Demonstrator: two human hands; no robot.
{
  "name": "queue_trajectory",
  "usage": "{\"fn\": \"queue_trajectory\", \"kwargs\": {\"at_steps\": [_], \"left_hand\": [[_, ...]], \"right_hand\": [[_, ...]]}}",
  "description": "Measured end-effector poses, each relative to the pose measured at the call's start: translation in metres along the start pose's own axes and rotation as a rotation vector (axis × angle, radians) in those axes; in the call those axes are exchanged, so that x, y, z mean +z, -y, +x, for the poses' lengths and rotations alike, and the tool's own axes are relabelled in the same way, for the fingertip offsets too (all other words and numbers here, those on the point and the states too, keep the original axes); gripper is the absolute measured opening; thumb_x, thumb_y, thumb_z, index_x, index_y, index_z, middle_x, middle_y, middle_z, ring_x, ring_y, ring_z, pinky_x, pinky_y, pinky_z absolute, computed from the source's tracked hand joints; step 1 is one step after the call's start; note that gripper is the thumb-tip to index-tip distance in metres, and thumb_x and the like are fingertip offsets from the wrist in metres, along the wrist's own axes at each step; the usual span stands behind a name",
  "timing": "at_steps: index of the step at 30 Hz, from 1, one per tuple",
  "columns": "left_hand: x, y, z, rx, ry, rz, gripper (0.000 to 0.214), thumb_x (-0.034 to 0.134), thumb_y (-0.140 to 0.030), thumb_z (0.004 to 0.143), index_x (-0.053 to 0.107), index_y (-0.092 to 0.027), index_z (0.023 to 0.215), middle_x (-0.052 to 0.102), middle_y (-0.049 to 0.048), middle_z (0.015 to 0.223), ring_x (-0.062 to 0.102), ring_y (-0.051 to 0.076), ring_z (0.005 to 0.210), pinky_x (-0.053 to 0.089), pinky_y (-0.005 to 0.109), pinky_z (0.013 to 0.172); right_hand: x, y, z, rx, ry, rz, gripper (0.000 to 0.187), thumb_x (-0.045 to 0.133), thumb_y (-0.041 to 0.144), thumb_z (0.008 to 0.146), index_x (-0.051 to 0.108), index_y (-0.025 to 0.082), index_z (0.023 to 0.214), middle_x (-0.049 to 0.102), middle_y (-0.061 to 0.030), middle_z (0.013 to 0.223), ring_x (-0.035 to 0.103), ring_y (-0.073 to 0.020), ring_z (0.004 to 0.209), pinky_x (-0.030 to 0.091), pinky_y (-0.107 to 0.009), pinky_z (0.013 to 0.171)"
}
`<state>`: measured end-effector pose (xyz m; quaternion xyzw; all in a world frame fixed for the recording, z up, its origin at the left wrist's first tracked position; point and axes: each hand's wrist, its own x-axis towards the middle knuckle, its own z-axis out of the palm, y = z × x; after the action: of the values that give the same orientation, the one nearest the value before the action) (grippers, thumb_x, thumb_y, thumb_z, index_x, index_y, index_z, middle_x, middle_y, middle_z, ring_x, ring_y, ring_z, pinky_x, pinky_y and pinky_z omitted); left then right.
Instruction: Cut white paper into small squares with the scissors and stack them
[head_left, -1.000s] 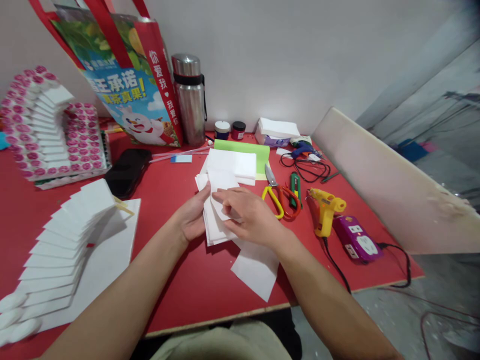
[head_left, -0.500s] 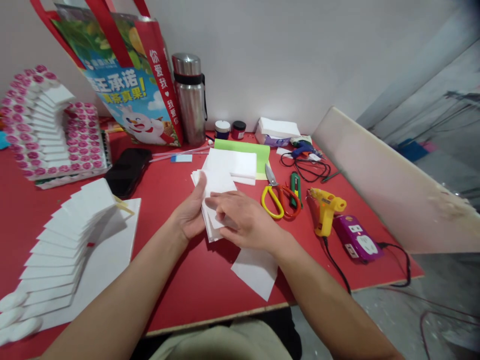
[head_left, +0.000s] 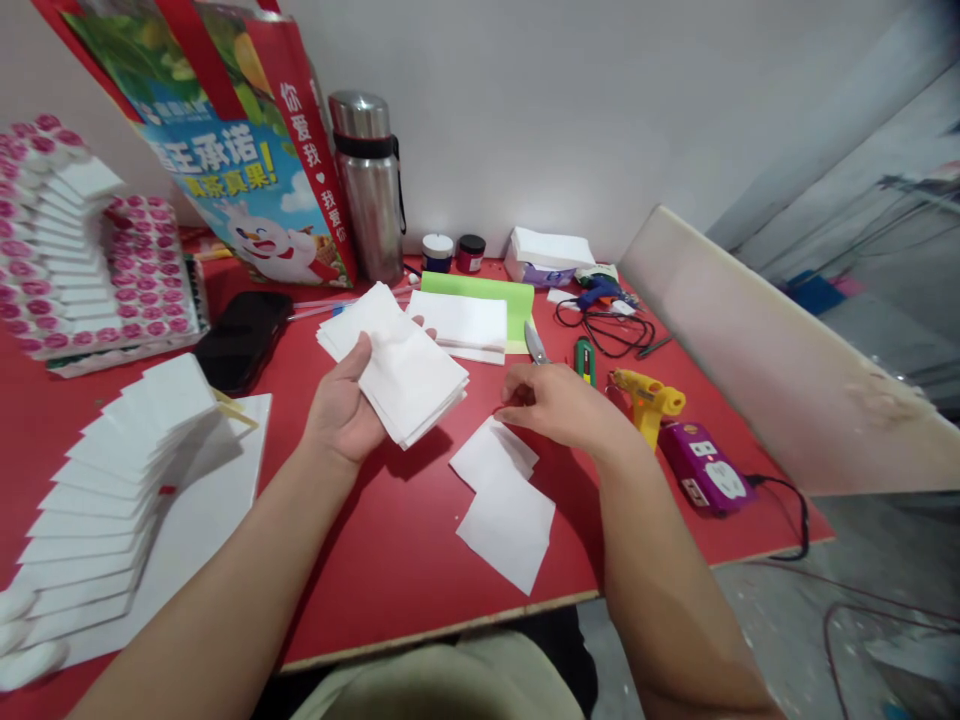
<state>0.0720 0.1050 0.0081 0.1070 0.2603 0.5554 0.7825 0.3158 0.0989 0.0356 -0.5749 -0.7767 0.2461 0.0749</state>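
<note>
Both hands are over the red counter [head_left: 390, 575], working with white squares that look like paper. Held in the left hand [head_left: 341, 400] is a loose stack of white sheets [head_left: 416, 375], the thumb laid across its top and fingertips showing past its far edge; the stack is raised and tilted, its edges not quite even. Close by, the right hand [head_left: 559, 400] is bent, thumb and fingertips drawn near together at the far corner of a white square [head_left: 484, 455]. Whether they pinch that corner or just hover at it, I can't fairly tell from this angle. A second white square [head_left: 506, 530] overlaps the first on the side toward the person, near the counter's front edge.

Beyond the hands, a folded white pile [head_left: 461, 320] lies on a bright green sheet [head_left: 521, 300]. Scissors [head_left: 534, 342] show only their blades past the right hand, with a green cutter [head_left: 585, 358] just beside them. Farther right are a yellow glue gun [head_left: 649, 393] and a purple power strip [head_left: 705, 465]. Over on the left, a row of fanned white panels [head_left: 120, 460] stands on a white board [head_left: 225, 500], near a black phone [head_left: 241, 340].
</note>
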Motion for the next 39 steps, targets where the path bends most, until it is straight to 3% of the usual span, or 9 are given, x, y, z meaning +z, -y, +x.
{"fn": "queue_trajectory", "kwargs": {"at_steps": [5,8,12,17,24,29,31,35,39], "left_hand": [[-0.001,0.003,0.001,-0.014,0.002,0.019,0.058,0.033,-0.040,0.108,0.038,-0.010,0.158,0.074,0.0155,0.126,0.068,0.026,0.124,0.044,0.049,0.116],[-0.003,0.004,0.002,-0.019,0.023,0.040,0.058,0.036,-0.039,0.108,0.038,-0.011,0.158,0.073,0.0163,0.128,0.068,0.027,0.123,0.046,0.047,0.115],[-0.004,0.006,0.002,-0.034,0.010,0.051,0.056,0.036,-0.036,0.108,0.043,-0.007,0.155,0.074,0.0177,0.126,0.069,0.026,0.122,0.046,0.047,0.116],[-0.002,0.006,0.001,-0.037,-0.012,0.057,0.052,0.037,-0.035,0.108,0.048,-0.007,0.151,0.073,0.0163,0.129,0.066,0.026,0.127,0.044,0.048,0.117],[-0.003,0.006,0.002,-0.027,-0.015,0.099,0.054,0.039,-0.037,0.107,0.050,-0.005,0.149,0.072,0.0171,0.131,0.064,0.026,0.129,0.045,0.044,0.116],[-0.002,0.007,0.002,-0.038,0.000,0.111,0.053,0.038,-0.036,0.107,0.052,-0.003,0.146,0.071,0.0182,0.131,0.064,0.027,0.129,0.047,0.043,0.115],[-0.003,0.006,0.002,-0.034,0.003,0.109,0.053,0.038,-0.037,0.107,0.053,-0.004,0.146,0.072,0.0181,0.129,0.065,0.027,0.128,0.048,0.043,0.114],[-0.004,0.004,0.002,-0.017,-0.025,0.113,0.053,0.039,-0.037,0.107,0.052,-0.006,0.148,0.073,0.0169,0.127,0.067,0.027,0.125,0.048,0.044,0.114],[-0.004,0.004,0.002,-0.027,-0.028,0.100,0.053,0.039,-0.035,0.107,0.048,-0.007,0.151,0.073,0.0169,0.128,0.066,0.028,0.126,0.049,0.046,0.113]], "right_hand": [[0.008,0.012,-0.005,0.040,0.205,-0.189,0.035,0.088,0.047,0.065,0.064,0.022,0.069,0.069,-0.0034,0.074,0.058,-0.0194,0.066,0.030,-0.030,0.054],[0.017,0.016,-0.004,-0.016,0.248,-0.179,0.026,0.084,0.036,0.071,0.063,0.022,0.066,0.069,-0.0029,0.073,0.057,-0.0195,0.067,0.030,-0.030,0.053],[0.017,0.011,0.000,-0.099,0.181,-0.008,0.010,0.070,0.014,0.072,0.063,0.021,0.069,0.069,-0.0013,0.073,0.058,-0.0167,0.066,0.034,-0.028,0.056],[0.003,0.004,0.002,0.002,0.053,0.227,0.004,0.066,0.021,0.079,0.062,0.019,0.078,0.072,-0.0016,0.081,0.063,-0.0158,0.072,0.042,-0.026,0.062],[0.020,0.017,0.002,-0.060,0.221,-0.087,0.025,0.078,0.032,0.074,0.069,0.020,0.093,0.071,-0.0028,0.090,0.063,-0.0193,0.080,0.035,-0.027,0.062],[0.026,0.019,0.000,-0.150,0.095,-0.135,0.029,0.072,0.025,0.080,0.064,0.018,0.106,0.068,-0.0083,0.107,0.062,-0.0219,0.091,0.037,-0.028,0.070],[0.022,0.020,-0.003,-0.171,0.075,-0.116,0.026,0.072,0.027,0.081,0.063,0.018,0.104,0.067,-0.0072,0.105,0.061,-0.0207,0.089,0.038,-0.028,0.069],[0.025,0.025,-0.006,-0.169,0.205,-0.162,0.034,0.083,0.038,0.074,0.065,0.019,0.096,0.069,-0.0053,0.097,0.062,-0.0218,0.086,0.037,-0.029,0.065],[0.037,0.031,-0.004,-0.220,0.240,-0.174,0.028,0.083,0.030,0.075,0.068,0.020,0.096,0.072,-0.0057,0.097,0.064,-0.0231,0.088,0.036,-0.030,0.063]]}}
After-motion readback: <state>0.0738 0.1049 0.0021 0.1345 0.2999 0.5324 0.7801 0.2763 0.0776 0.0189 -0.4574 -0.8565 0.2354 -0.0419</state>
